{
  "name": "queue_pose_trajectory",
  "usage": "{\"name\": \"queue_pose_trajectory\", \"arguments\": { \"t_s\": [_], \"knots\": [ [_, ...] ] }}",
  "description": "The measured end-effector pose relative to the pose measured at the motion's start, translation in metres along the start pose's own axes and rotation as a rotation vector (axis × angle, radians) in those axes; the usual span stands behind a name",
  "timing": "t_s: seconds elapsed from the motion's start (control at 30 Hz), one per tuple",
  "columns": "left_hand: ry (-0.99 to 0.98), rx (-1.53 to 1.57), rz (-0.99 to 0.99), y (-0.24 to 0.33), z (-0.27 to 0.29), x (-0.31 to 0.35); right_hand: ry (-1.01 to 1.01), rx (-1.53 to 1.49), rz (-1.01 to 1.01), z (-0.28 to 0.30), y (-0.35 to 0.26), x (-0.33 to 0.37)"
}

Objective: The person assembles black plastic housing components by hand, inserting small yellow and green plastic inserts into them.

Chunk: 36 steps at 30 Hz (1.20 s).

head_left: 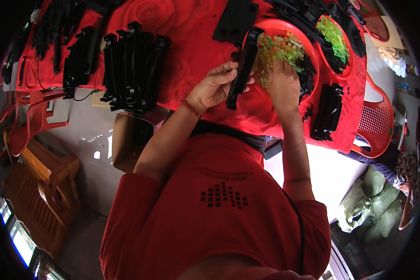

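Observation:
My left hand (pixel 219 84) grips a long black plastic part (pixel 244 70), tilted with its far end leaning to the right. Its fingers wrap round the middle of the part. My right hand (pixel 283 86) reaches down into a round red tray (pixel 316 60), with its fingertips among small clear yellow-green plastic pieces (pixel 289 46). Whether those fingers pinch a piece is hidden. Small black pieces (pixel 306 77) lie in the same tray, to the right of my right hand.
Stacked black strips (pixel 133 70) lie on the red-covered table (pixel 186 28) to the left, with another stack (pixel 327 112) at the right. A second red tray (pixel 349 70) holds green and black pieces. Red plastic chairs (pixel 375 119) stand beside the table, and an open cardboard box (pixel 126 144) sits below it.

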<state>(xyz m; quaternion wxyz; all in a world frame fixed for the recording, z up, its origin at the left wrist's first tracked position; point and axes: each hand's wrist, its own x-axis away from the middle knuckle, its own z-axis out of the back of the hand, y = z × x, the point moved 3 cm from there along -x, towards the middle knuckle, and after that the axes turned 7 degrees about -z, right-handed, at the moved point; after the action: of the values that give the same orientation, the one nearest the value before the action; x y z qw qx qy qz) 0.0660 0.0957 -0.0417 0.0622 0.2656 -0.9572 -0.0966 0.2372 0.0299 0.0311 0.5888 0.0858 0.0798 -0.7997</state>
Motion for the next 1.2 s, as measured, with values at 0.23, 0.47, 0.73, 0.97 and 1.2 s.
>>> {"name": "queue_pose_trajectory", "arguments": {
  "t_s": [0.23,0.47,0.73,0.97,1.2],
  "knots": [
    [-0.023,-0.045,-0.009,-0.001,0.006,-0.001,-0.024,0.038,0.011,0.0,-0.001,-0.003],
    [-0.006,-0.036,-0.006,-0.001,0.004,0.0,-0.014,0.012,0.015,0.001,-0.001,-0.005],
    [-0.006,-0.056,-0.016,0.0,0.007,0.0,-0.018,-0.098,-0.073,-0.002,0.004,-0.002],
    [0.018,-0.06,0.0,0.002,0.005,0.001,0.107,-0.173,-0.07,0.006,0.001,-0.003],
    [0.035,-0.076,0.01,0.003,0.0,0.001,-0.014,-1.183,-0.388,0.009,-0.005,-0.004]
  ]
}}
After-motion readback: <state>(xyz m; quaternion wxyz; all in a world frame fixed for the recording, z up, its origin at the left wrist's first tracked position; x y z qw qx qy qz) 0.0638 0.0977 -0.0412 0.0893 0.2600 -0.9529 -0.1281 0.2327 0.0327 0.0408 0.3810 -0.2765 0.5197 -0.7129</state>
